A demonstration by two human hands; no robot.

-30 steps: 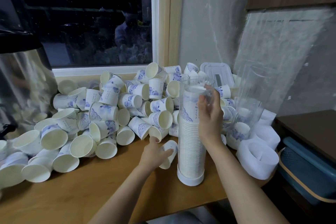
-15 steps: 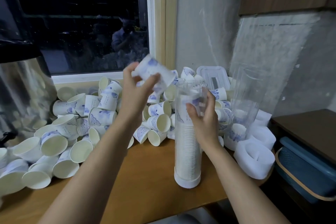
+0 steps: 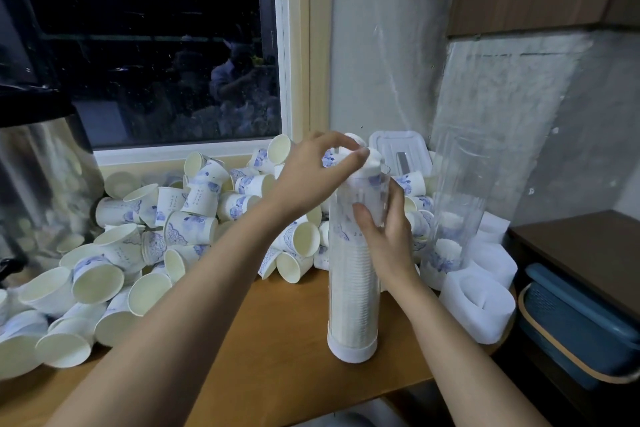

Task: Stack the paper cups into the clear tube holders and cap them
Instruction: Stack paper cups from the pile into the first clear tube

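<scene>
The left forearm reaches up and across from left of the clear tube (image 3: 351, 288). The left hand (image 3: 311, 173) pinches a paper cup (image 3: 372, 159) between thumb and fingertips at the tube's open mouth. The right hand (image 3: 388, 236) curls round the tube's upper wall from the right. The tube stands upright on the desk (image 3: 277, 340).

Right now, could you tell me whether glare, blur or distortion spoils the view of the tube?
Head view: dim, even light; the dark window mirrors the room; the wide lens slants the wall; the tube and the cup on top look fairly sharp.
</scene>
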